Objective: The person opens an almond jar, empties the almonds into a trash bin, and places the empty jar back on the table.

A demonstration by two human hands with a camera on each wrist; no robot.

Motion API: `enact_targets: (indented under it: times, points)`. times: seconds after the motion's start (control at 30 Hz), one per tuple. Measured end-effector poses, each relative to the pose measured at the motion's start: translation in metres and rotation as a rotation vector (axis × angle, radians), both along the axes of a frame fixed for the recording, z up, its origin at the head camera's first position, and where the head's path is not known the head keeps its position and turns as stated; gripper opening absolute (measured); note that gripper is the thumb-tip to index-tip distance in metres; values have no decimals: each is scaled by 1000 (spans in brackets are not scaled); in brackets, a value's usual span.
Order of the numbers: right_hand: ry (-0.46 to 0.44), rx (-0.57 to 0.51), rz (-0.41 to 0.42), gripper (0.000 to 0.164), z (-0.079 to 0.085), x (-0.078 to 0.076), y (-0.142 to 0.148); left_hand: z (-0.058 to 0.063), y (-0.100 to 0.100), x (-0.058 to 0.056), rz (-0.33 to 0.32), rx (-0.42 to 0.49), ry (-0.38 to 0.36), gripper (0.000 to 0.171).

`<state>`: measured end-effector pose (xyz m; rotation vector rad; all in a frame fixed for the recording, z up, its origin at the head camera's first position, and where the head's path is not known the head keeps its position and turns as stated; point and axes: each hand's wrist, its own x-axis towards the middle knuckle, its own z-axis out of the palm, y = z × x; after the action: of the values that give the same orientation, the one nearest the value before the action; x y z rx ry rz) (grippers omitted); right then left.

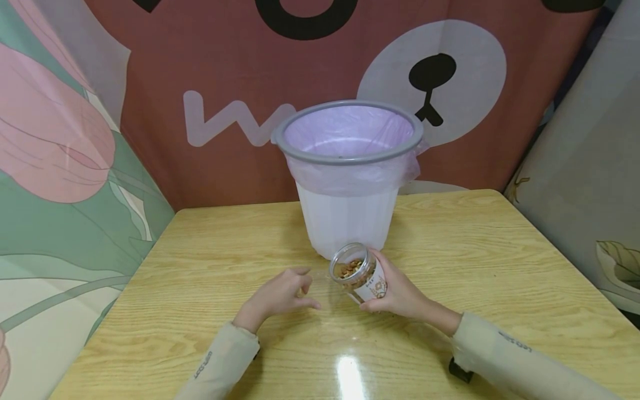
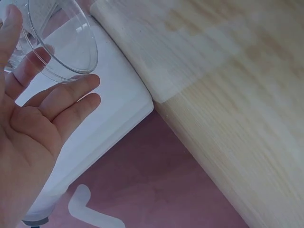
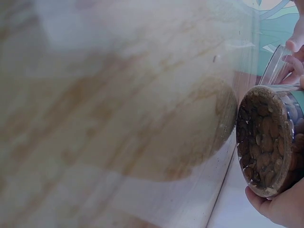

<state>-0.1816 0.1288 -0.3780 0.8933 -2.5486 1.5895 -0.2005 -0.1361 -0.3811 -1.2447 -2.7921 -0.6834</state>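
A glossy wood-grain tabletop (image 3: 90, 118) fills the left and centre, a darker patch across its middle. At the right edge a clear jar (image 3: 270, 142), packed with brown nuts (image 3: 260, 156), turns its base to the camera. The right hand (image 3: 285, 208) grips it at lower right; at upper right the left hand (image 3: 298, 40) holds a clear lid (image 3: 274, 65) before teal fabric (image 3: 272, 35).

Rear middle of tabletop (image 1: 225, 239) blocked by tall lined bin (image 1: 345, 216); passage given along both sides, closed at back by printed curtain (image 1: 240, 178). Gap between left hand (image 1: 280, 294) and right hand (image 1: 397, 291) narrowed by clear lid (image 2: 90, 52) and open jar (image 1: 371, 284). Front crossed by sleeves (image 1: 220, 358); room offered toward left edge, rear right corner.
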Motion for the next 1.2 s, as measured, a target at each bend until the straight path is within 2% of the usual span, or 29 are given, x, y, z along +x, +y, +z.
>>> enact_targets:
  times: [0.13, 0.37, 0.6, 1.2]
  points:
    - [25, -5, 1, 101, -9, -5, 2, -2, 0, -1, -21, 7, -33, 36]
    - [21, 2, 3, 104, -27, -17, 6, -4, 1, -2, -19, -5, -62, 34]
    - [32, -2, 6, 104, -28, -17, 7, -4, 1, -1, -18, -21, -77, 32]
    - [34, -2, 3, 106, -28, -16, 7, -9, -2, -1, -30, -62, -52, 30]
